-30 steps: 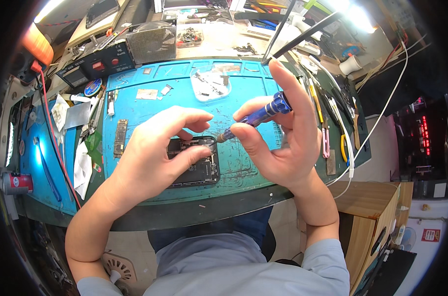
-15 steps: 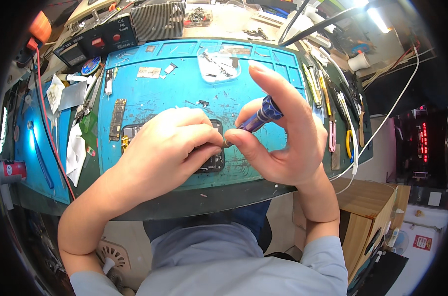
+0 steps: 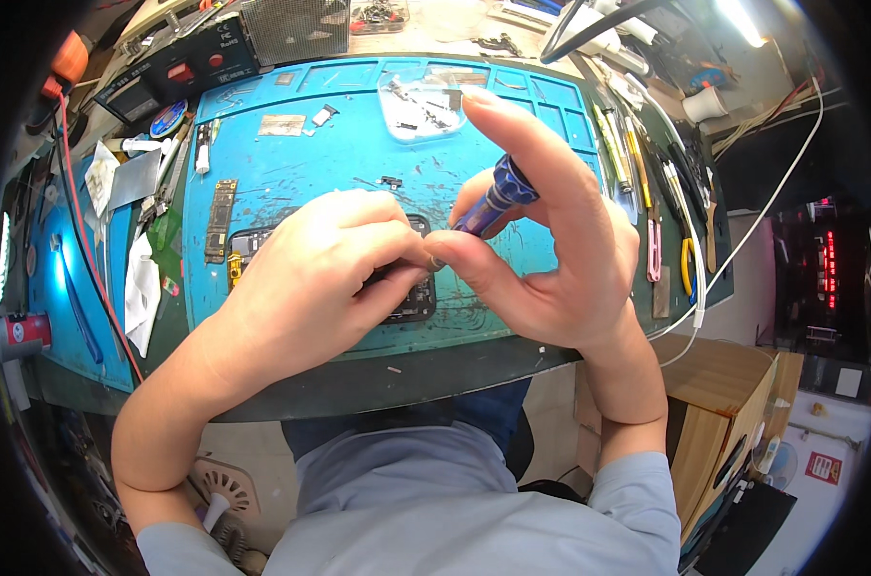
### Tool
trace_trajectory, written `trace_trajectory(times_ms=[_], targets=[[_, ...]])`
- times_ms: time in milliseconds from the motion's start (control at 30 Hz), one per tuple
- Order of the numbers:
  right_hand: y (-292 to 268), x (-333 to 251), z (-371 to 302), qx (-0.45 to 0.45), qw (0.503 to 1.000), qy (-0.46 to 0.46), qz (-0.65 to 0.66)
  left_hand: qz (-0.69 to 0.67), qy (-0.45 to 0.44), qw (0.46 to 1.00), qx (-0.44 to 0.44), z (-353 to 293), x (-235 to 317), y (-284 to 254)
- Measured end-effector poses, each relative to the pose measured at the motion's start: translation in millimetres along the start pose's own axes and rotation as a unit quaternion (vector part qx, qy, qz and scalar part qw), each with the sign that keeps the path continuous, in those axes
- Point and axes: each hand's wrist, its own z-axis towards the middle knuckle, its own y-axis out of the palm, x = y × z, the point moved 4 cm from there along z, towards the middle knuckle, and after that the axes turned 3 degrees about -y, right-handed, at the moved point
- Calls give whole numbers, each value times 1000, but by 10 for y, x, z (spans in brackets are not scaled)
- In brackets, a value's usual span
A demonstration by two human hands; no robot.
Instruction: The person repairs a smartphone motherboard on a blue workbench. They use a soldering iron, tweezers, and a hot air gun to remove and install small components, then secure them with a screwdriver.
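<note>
My right hand (image 3: 560, 240) grips a blue precision screwdriver (image 3: 493, 200) between thumb and fingers, its index finger raised off the handle. The driver slants down to the left, and its tip is hidden at the fingertips of my left hand (image 3: 330, 259). Those left fingers are pinched together; what they hold, if anything, is hidden. Under the left hand lies an opened phone (image 3: 418, 305) with dark inner parts showing. A narrow circuit board (image 3: 221, 221) rests left of the phone. A small black part (image 3: 390, 182) lies just beyond it.
A blue silicone mat (image 3: 339, 154) covers the bench. On it stands a clear plastic tray (image 3: 421, 108) of small parts. Pens and hand tools (image 3: 637, 163) line the right side, with a white cable (image 3: 742, 230) beyond. A black power unit (image 3: 176, 72) stands at the far left.
The screwdriver has tipped more upright, and my right index finger has lifted away from its end. My left hand keeps its pinch. The whole view has shifted slightly.
</note>
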Motion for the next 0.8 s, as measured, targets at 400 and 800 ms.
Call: trace_trajectory(times_ms=[400, 800], targets=[[-1, 2, 14, 3, 1000, -12, -7, -1, -8, 1000, 0, 11, 8, -2], [-6, -31, 10, -8, 1000, -7, -6, -1, -16, 1000, -10, -2, 2, -11]])
